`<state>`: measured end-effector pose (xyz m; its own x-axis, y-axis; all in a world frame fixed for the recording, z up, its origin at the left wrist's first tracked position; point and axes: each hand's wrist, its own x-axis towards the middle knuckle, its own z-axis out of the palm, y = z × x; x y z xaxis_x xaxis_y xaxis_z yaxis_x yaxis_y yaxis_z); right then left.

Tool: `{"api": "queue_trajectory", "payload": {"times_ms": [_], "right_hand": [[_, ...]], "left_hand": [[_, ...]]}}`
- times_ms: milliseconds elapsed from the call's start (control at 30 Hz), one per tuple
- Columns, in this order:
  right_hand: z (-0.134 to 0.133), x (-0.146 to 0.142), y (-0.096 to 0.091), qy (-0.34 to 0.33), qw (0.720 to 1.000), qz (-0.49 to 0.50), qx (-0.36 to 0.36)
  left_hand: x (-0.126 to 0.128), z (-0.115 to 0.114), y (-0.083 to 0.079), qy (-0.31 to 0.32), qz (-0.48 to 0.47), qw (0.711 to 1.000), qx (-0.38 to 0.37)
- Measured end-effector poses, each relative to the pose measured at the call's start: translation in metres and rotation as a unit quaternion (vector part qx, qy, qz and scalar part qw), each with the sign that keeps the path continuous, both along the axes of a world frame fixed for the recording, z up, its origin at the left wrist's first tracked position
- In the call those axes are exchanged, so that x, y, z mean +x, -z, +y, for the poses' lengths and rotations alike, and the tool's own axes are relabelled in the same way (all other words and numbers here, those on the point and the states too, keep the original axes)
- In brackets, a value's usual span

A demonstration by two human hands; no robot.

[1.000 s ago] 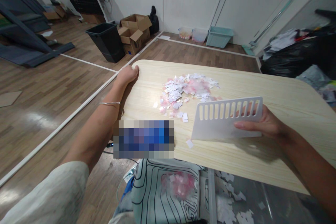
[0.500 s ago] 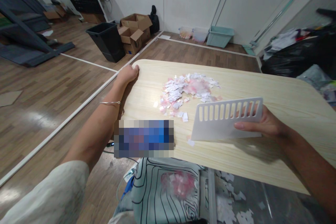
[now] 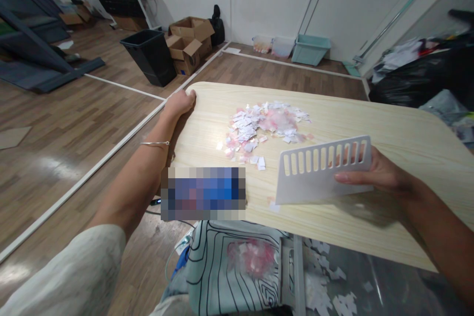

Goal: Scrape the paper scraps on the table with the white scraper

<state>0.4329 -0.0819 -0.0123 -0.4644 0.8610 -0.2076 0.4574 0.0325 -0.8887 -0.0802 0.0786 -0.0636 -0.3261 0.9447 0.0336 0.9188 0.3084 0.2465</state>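
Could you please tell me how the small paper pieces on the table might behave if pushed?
The paper pieces look thin and flat, so each is probably light. They lie loose and overlapping, so they would likely spread rather than move as one. The table looks smooth, so they may slide easily.
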Motion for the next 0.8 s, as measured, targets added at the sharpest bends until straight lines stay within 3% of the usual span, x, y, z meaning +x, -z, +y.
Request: {"api": "queue_trajectory", "payload": {"times_ms": [200,800], "right_hand": [[-0.006,-0.011,-0.009,0.075,0.997,0.006,0.03],[0.005,-0.004,-0.02,0.021,0.997,0.006,-0.07]], "left_hand": [[-0.003,0.002,0.004,0.005,0.0,1.0,0.008],[-0.002,0.001,0.003,0.004,-0.011,1.0,0.008]]}}
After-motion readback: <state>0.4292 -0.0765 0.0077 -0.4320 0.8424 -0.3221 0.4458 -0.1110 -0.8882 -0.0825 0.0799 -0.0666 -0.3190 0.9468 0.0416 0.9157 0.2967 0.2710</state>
